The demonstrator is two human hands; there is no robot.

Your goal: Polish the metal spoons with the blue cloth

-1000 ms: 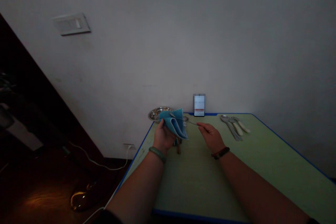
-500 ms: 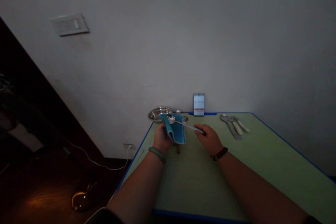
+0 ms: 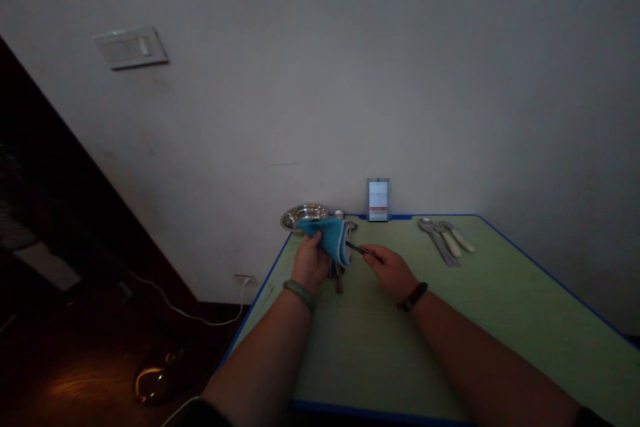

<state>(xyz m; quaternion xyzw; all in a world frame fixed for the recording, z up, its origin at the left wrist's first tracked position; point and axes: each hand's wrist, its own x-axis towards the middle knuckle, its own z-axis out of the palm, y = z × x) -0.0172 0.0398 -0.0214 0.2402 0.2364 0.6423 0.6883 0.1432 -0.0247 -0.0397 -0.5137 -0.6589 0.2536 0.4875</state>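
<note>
My left hand (image 3: 310,260) is closed on a folded blue cloth (image 3: 327,238), held just above the far left part of the green table (image 3: 450,320). My right hand (image 3: 387,268) pinches the handle of a metal spoon (image 3: 361,251); the spoon's bowl is tucked inside the cloth and hidden. Under the hands, more cutlery (image 3: 340,275) lies on the table, partly covered by the cloth.
A shiny metal dish (image 3: 300,214) sits at the table's far left corner. A small upright card (image 3: 378,199) leans on the wall. Several spoons with pale handles (image 3: 447,237) lie at the far right. Left of the table, a white cable (image 3: 185,310) crosses the dark floor.
The spoon's bowl, lying bare on top of the cloth half a second ago, is now wrapped inside it. My right hand has shifted slightly left toward the cloth.
</note>
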